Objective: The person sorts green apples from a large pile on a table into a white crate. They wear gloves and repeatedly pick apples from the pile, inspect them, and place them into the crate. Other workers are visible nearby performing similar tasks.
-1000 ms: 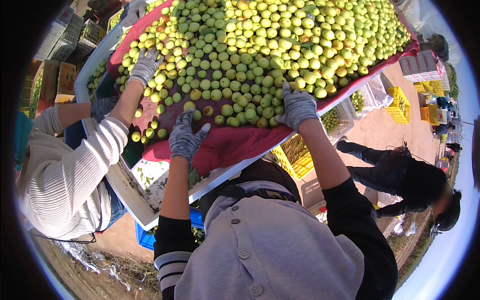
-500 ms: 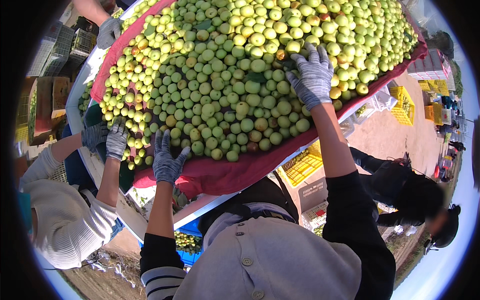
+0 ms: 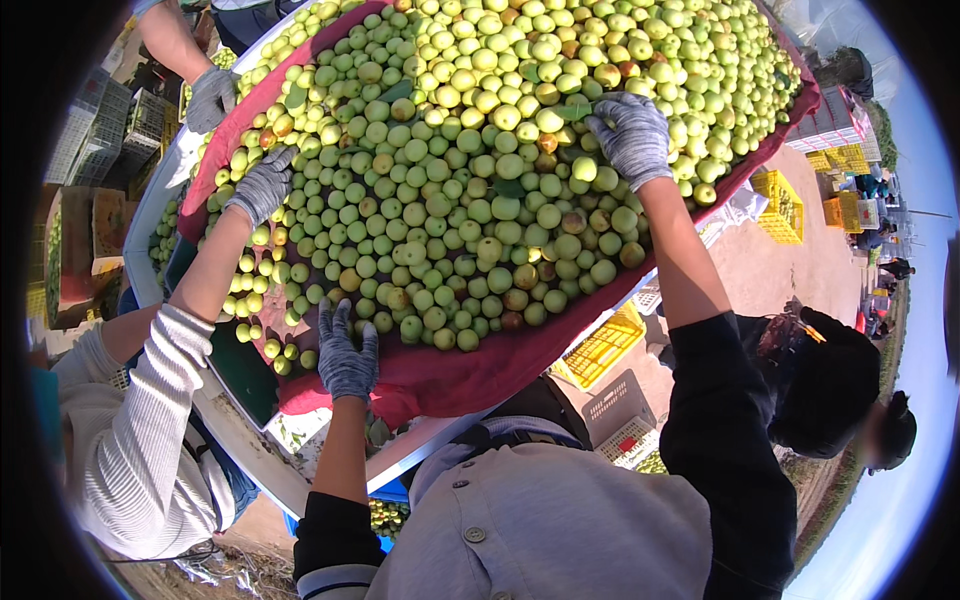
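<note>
A wide heap of small round green fruits [image 3: 440, 190], jujube-like and some browned, lies on a red cloth [image 3: 480, 360] over a sorting table. At the heap's near edge, my left hand [image 3: 347, 352], in a grey knit glove, has its fingers apart and touches the nearest fruits. Farther in on the right, my right hand [image 3: 632, 135], gloved alike, is bent down over the fruits with its fingers curled together. What its fingertips hold, if anything, is hidden. Beside them lies a green leaf [image 3: 573, 111].
At the left, a co-worker's gloved hand [image 3: 264, 186] reaches over the heap. Another person's gloved hand [image 3: 211, 99] rests at the far-left rim. Yellow crates [image 3: 603, 345] stand on the ground right of the table, near a dark-clothed person [image 3: 820, 385].
My right hand has curled its fingers, which were spread before. My left hand has shifted slightly right and nearer. The left co-worker's hand has moved farther over the heap.
</note>
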`<state>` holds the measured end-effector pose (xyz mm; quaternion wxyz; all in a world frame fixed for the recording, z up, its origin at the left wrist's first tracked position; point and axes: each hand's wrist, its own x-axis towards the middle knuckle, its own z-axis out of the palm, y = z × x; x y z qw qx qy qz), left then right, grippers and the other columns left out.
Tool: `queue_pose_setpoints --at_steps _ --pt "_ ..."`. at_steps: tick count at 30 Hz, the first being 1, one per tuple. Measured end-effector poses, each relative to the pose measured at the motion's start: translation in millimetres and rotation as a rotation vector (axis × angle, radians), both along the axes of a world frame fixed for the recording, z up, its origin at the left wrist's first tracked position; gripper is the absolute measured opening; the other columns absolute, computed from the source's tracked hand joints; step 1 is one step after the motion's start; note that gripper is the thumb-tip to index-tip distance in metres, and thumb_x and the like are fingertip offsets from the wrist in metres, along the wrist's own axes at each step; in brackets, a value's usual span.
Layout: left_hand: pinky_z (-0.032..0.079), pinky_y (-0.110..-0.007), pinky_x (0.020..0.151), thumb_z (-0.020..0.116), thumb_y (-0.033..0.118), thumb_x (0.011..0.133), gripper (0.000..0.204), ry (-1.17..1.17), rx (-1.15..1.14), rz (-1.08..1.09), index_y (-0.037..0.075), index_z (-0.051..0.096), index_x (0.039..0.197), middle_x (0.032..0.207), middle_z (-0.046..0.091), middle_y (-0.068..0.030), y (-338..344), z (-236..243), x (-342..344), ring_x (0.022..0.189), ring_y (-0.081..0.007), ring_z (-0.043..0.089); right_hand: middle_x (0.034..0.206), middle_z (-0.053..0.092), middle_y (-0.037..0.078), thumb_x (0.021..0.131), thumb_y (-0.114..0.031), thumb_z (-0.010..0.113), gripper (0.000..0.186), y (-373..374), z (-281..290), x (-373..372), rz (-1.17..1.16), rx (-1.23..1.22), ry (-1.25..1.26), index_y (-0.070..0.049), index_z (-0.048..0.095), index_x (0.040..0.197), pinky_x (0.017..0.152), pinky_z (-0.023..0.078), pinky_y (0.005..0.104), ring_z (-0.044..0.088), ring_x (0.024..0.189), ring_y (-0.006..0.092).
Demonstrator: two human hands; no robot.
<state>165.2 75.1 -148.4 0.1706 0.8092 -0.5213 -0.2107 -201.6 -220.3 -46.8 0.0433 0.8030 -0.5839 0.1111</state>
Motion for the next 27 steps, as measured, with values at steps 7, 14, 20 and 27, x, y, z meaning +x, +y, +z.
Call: queue_pose_setpoints --at_steps 7,14,20,27 --pt "0.036 -0.04 0.108 0.059 0.02 0.088 0.048 0.003 -0.001 -0.063 0.004 0.049 0.132 0.153 0.026 -0.0141 -2.5 -1.3 -1.2 0.134 -0.0327 0.038 0.101 0.069 0.006 0.079 -0.03 0.063 0.025 -55.0 7.9 34.5 -0.185 0.385 0.297 -0.026 0.072 0.103 0.084 0.047 0.0441 0.064 0.097 0.0287" --pt "0.03 -0.039 0.112 0.059 0.024 0.091 0.053 -0.023 0.114 -0.096 0.003 0.043 0.138 0.155 0.021 -0.0161 -3.9 4.6 -2.6 0.141 -0.0313 0.028 0.088 0.069 0.006 0.082 -0.021 0.061 0.02 -14.2 -2.3 46.6 -0.115 0.203 0.117 -0.015 0.07 0.099 0.083 0.043 0.045 0.063 0.093 0.0277" --pt "0.027 -0.039 0.113 0.063 0.03 0.089 0.063 0.045 -0.041 -0.133 0.004 0.039 0.142 0.154 0.021 -0.0209 1.3 -12.7 7.3 0.14 -0.0343 0.028 0.071 0.063 0.003 0.077 -0.017 0.076 0.02 40.8 19.1 28.7 -0.19 0.171 -1.178 -0.005 0.065 0.088 0.065 0.048 0.0304 0.055 0.066 0.0153" --pt "0.034 -0.039 0.109 0.086 0.017 0.065 0.09 0.429 -0.073 0.001 0.005 0.038 0.141 0.142 0.032 -0.0207 -11.6 -50.7 54.4 0.13 -0.0328 0.037 0.092 0.066 -0.001 0.086 -0.013 0.072 0.019 286.1 -2.4 -45.3 -0.292 0.176 -1.481 -0.004 0.067 0.102 0.075 0.049 0.0235 0.059 0.082 0.0084"
